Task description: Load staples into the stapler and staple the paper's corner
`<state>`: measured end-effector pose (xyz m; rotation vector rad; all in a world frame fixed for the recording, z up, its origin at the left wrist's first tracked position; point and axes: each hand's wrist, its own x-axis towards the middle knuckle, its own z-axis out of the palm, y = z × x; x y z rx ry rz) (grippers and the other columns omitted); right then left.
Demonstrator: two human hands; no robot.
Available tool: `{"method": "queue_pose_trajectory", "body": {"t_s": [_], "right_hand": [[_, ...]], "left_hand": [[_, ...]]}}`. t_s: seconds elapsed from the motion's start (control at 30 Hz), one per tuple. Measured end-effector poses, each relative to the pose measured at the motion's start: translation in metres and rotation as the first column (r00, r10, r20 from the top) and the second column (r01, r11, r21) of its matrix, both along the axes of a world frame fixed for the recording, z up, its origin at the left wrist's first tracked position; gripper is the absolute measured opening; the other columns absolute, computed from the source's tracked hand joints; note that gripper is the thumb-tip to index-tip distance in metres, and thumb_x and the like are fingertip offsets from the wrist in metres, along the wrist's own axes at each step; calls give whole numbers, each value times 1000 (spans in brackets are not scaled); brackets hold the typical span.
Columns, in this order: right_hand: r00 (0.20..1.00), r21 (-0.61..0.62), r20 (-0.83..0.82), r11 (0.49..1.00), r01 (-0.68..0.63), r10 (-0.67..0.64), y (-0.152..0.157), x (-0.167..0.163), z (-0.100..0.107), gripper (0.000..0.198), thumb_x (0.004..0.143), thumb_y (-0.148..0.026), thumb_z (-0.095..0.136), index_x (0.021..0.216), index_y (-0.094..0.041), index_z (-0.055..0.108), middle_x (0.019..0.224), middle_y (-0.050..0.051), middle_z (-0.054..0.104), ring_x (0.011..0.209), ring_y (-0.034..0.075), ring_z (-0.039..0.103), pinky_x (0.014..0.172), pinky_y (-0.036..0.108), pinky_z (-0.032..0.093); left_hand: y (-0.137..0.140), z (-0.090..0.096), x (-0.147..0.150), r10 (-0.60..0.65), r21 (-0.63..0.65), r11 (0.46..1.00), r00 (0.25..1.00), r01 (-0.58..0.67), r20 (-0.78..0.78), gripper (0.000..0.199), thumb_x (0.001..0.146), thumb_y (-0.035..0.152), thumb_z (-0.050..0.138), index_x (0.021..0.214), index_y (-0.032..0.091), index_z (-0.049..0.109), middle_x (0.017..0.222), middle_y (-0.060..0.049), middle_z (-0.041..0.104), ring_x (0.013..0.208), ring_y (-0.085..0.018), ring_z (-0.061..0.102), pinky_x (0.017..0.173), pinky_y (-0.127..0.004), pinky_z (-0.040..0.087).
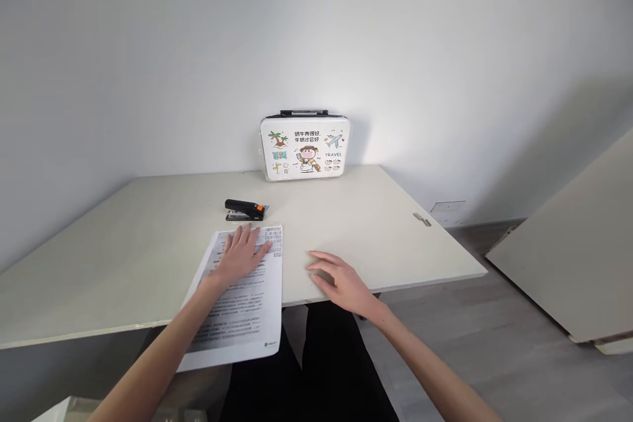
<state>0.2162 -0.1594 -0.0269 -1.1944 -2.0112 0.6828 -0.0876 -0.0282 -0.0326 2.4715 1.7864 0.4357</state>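
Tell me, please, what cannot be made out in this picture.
Head view:
Printed page: small print too fine to read; some lines hidden by the left hand.
White case: back hidden by its own front.
Stapler: staples, if any, hidden inside its body.
Legs: cut off by the bottom edge.

paper (271, 306): partly hidden under left hand (241, 256) | fine print (237, 311): too small | table (119, 250): cut off left

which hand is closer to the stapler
The left hand: it lies flat on the printed paper, fingertips just short of the stapler. The right hand is farther off, at the table's near edge, right of the paper.
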Motion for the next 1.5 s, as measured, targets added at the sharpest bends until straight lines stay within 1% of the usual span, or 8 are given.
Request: {"method": "queue_pose_trajectory", "body": {"t_s": [0.13, 0.37, 0.7, 0.8, 0.93, 1.1, 1.27, 1.5], "right_hand": [[1000, 15, 9, 1000, 12, -12, -1, -1, -1, 30, 107, -41, 50, 127, -32, 71, 156, 3, 57, 144, 28, 53, 115, 50, 50], [1000, 7, -6, 1000, 12, -12, -2, -1, -6, 31, 107, -43, 49, 128, -33, 71, 150, 4, 62, 138, 27, 59, 105, 45, 58], [1000, 15, 6, 1000, 17, -17, -3, -2, -7, 30, 108, -43, 48, 127, -33, 70, 150, 3, 62, 141, 26, 56, 113, 46, 53], [1000, -2, 9, 1000, -12, 12, -2, -1, -6, 31, 108, -43, 47, 128, -33, 69, 152, 2, 60, 141, 26, 57, 110, 45, 56], [994, 6, 75, 997, -81, 80, 5, 21, -5, 35, 108, -46, 47, 134, -35, 68, 156, 1, 57, 143, 27, 56, 114, 47, 52], [986, 45, 159, 998, 45, -52, 20, 70, -16, 40, 108, -50, 45, 139, -35, 66, 157, 3, 57, 143, 29, 55, 113, 48, 53], [970, 99, 189, 986, 138, -155, 22, 78, -25, 40, 109, -48, 40, 136, -35, 67, 156, 3, 57, 139, 28, 60, 101, 42, 61], [954, 169, 218, 971, 170, -205, 19, 69, -28, 36, 109, -46, 41, 132, -36, 67, 153, 2, 60, 134, 28, 64, 95, 39, 63]], "left_hand": [[8, -6, 6, 23, 25, 999, 1000, -23, -13, 72, 103, 64, 35, 155, 16, 47, 167, -21, 38, 158, -44, 24, 125, -66, 15], [21, 1, 2, 6, 44, 999, 1000, -6, 15, 71, 103, 65, 35, 152, 18, 50, 160, -20, 45, 152, -41, 35, 124, -61, 19], [29, 6, 1, -8, 79, 997, 1000, 9, -6, 65, 107, 58, 27, 151, 16, 53, 161, -19, 46, 152, -38, 37, 127, -57, 19], [24, 19, -23, 9, 87, 996, 1000, -11, 22, 69, 107, 60, 23, 152, 16, 53, 158, -18, 50, 151, -36, 40, 128, -56, 21], [10, 32, -93, -9, -23, 1000, 1000, 9, 7, 77, 105, 67, 22, 157, 16, 49, 165, -17, 43, 157, -35, 32, 128, -54, 25], [-14, 23, -162, -83, -91, 993, 994, 76, -75, 78, 102, 71, 36, 165, 26, 38, 172, -8, 33, 161, -33, 25, 130, -55, 18], [-18, 13, -162, 50, 10, 999, 991, -49, -121, 80, 102, 73, 32, 166, 24, 37, 171, -7, 34, 159, -30, 30, 130, -52, 22], [-25, 4, -158, 63, 41, 998, 987, -57, -145, 70, 108, 64, 20, 166, 27, 35, 172, -3, 31, 161, -27, 25, 131, -51, 22]]}}
